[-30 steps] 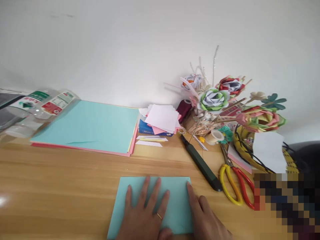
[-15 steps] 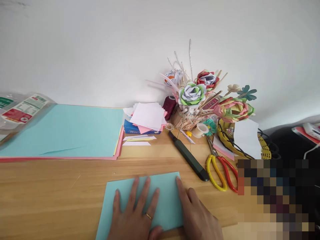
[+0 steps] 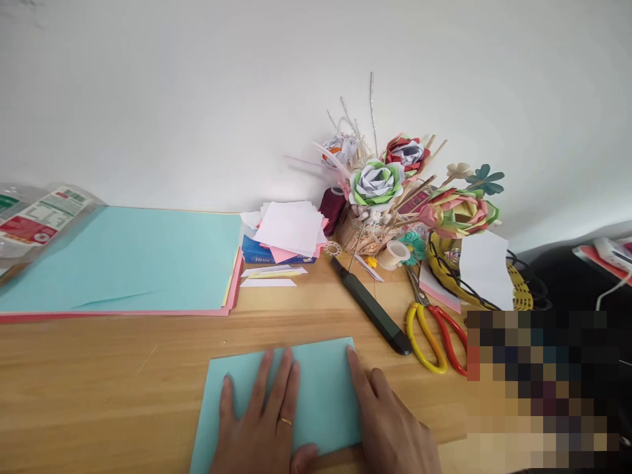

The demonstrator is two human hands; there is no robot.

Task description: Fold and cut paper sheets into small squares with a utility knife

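A light blue sheet of paper (image 3: 323, 395), seemingly folded, lies on the wooden table in front of me. My left hand (image 3: 261, 421) rests flat on its left and middle part, fingers stretched out and a gold ring on one of them. At the sheet's right edge is my right hand (image 3: 395, 421). Its index finger is stretched out with the tip at the upper right corner, while its other visible fingers are bent. The right thumb is hidden.
Large coloured sheets (image 3: 148, 257) lie back left beside a plastic package (image 3: 44, 220). Small white papers (image 3: 289, 227) rest on a blue box (image 3: 257, 250). A dark green craft knife (image 3: 375, 313), scissors (image 3: 427, 339), paper flowers (image 3: 378, 184) and a yellow basket (image 3: 523, 289) stand right.
The ringed finger of my left hand has moved left, closer to its neighbouring finger. My right hand stays at the sheet's upper right corner. The view has shifted slightly.
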